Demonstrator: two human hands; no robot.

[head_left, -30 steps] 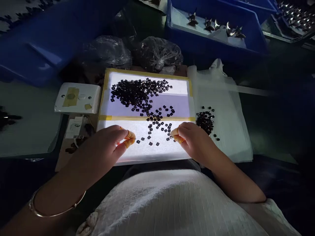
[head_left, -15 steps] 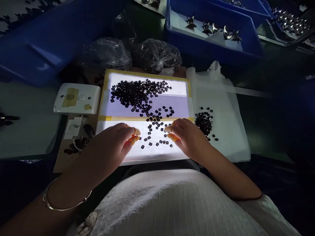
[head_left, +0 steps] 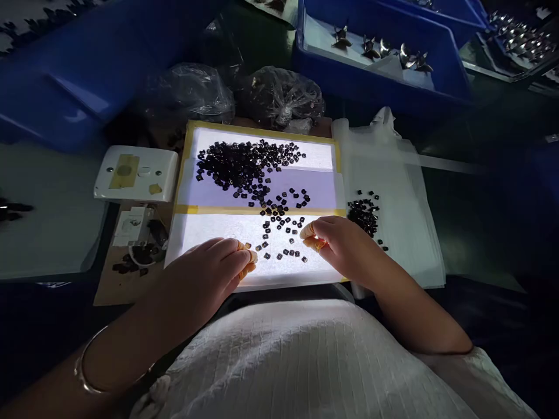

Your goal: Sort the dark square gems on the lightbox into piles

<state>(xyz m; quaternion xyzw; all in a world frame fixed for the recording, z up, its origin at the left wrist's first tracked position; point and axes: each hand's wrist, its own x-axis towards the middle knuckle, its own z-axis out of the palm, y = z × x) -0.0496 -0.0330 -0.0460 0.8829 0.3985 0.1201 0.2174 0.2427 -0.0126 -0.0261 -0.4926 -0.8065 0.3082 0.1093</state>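
Observation:
My left hand (head_left: 213, 267) rests low on the lit white panel (head_left: 209, 227), its finger and thumb tips, in yellowish finger covers, pressed together. Whatever lies in that pinch is hidden. A few small dark square pieces (head_left: 267, 256) with light centres lie just beyond its tips. Over the panel's right side, my right hand (head_left: 345, 247) has its covered thumb and finger curled close together; anything between them cannot be made out. Loose pieces are scattered between the two hands. Farther back on the panel is a dense dark heap of the same pieces (head_left: 231, 166).
To the right, a smaller dark pile (head_left: 363, 216) lies on a translucent sheet (head_left: 406, 233). A white switch box (head_left: 136, 173) stands left of the panel. Behind are clear plastic bags (head_left: 279, 96) and a blue bin (head_left: 384, 78) with shiny metal parts.
My left hand has moved slightly nearer and right, covering a piece that lay at the front, and its fingertips have closed. My right hand has shifted a little right, its fingertips closer together.

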